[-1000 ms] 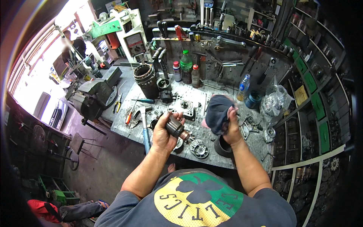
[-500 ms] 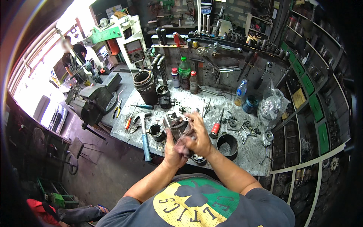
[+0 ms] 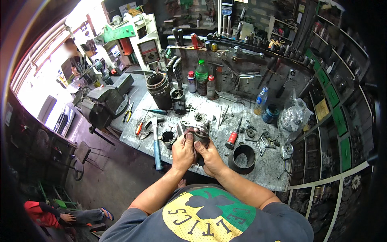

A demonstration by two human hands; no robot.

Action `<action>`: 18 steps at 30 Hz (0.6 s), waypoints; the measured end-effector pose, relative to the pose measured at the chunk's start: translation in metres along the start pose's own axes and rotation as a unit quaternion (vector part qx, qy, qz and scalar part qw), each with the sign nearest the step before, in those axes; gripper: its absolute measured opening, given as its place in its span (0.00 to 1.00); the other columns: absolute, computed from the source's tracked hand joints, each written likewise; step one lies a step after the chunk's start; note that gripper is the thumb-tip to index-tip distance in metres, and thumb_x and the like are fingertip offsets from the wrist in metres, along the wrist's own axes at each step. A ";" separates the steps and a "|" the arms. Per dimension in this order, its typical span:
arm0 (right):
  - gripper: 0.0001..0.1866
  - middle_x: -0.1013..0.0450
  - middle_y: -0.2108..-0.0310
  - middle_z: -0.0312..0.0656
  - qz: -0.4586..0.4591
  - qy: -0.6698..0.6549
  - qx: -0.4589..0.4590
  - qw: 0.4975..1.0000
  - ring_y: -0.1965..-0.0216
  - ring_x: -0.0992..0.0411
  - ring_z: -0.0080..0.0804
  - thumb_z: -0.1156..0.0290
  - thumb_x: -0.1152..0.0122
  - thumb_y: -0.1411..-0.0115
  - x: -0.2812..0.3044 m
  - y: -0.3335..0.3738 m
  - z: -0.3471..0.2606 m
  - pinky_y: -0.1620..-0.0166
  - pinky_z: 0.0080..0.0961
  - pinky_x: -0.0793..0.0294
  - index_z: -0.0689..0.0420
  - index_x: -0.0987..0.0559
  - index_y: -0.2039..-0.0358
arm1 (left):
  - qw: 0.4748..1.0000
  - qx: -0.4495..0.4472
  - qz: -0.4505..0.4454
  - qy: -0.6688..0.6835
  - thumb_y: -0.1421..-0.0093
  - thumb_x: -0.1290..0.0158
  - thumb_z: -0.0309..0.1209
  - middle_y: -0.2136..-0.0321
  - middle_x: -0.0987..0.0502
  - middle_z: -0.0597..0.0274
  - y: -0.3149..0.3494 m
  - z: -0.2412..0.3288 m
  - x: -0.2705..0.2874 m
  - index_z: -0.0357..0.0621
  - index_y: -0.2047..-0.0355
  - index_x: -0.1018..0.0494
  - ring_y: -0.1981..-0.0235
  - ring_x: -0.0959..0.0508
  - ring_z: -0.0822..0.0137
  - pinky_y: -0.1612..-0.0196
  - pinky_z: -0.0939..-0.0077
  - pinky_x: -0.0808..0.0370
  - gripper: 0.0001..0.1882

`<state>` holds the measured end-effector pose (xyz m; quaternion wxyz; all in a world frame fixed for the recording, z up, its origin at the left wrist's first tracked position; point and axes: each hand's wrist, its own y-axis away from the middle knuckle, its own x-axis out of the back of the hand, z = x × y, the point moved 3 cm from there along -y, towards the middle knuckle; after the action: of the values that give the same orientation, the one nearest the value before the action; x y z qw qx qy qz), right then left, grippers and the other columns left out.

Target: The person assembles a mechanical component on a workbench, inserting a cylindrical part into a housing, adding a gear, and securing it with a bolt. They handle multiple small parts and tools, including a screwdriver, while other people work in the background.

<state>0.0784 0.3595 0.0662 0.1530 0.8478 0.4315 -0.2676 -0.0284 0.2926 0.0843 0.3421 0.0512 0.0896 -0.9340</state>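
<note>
Part (image 3: 202,138), dark, clasped btwn L hand (image 3: 184,155) & R hand (image 3: 211,158).

Grey, smudged bench (image 3: 269,164) w/ blue-handled hammer (image 3: 157,148) on L, red-handled screwdriver (image 3: 232,138) & open blk cylinder (image 3: 241,170) R of ctr, green-capped bottle (image 3: 201,75) at rear.

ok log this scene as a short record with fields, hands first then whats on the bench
left hand: closed on a dark item
right hand: closed on the same item, thumbs near each other
item detail: mostly covered by fingers, exact shape unclear
bench, left of hands: hammer with blue handle
bench, right of hands: screwdriver with red handle, dark open cylinder
bench, back: green-capped bottle, two red-capped bottles
bench, far right: clear plastic bag
</note>
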 end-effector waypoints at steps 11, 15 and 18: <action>0.42 0.26 0.32 0.48 -0.093 -0.118 -0.073 0.986 0.35 0.25 0.37 0.35 0.54 0.22 0.030 -0.013 -0.013 0.32 0.37 0.24 0.53 0.37 0.21 | 0.975 0.005 -0.192 0.108 0.22 0.63 0.64 0.21 0.43 0.45 0.018 0.006 -0.013 0.42 0.18 0.49 0.23 0.37 0.53 0.20 0.57 0.46 0.46; 0.57 0.39 0.25 0.55 -0.030 0.113 -0.030 0.993 0.30 0.33 0.39 0.26 0.57 0.26 0.034 -0.023 -0.014 0.30 0.33 0.31 0.60 0.56 0.17 | 0.962 0.174 -0.091 0.187 0.23 0.41 0.40 0.33 0.26 0.50 0.007 -0.034 -0.006 0.39 0.20 0.46 0.38 0.22 0.63 0.36 0.69 0.24 0.40; 0.47 0.28 0.36 0.52 0.008 0.225 -0.029 0.974 0.37 0.29 0.35 0.45 0.37 0.24 0.025 -0.018 -0.005 0.34 0.32 0.27 0.63 0.47 0.21 | 0.979 0.123 -0.004 0.161 0.20 0.47 0.41 0.48 0.17 0.59 -0.006 -0.050 0.005 0.37 0.39 0.22 0.52 0.18 0.70 0.49 0.75 0.19 0.21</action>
<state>0.0774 0.3886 0.0546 0.0786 0.8848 0.4558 -0.0560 -0.0339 0.3040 0.0357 0.3109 0.2424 0.0283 -0.9186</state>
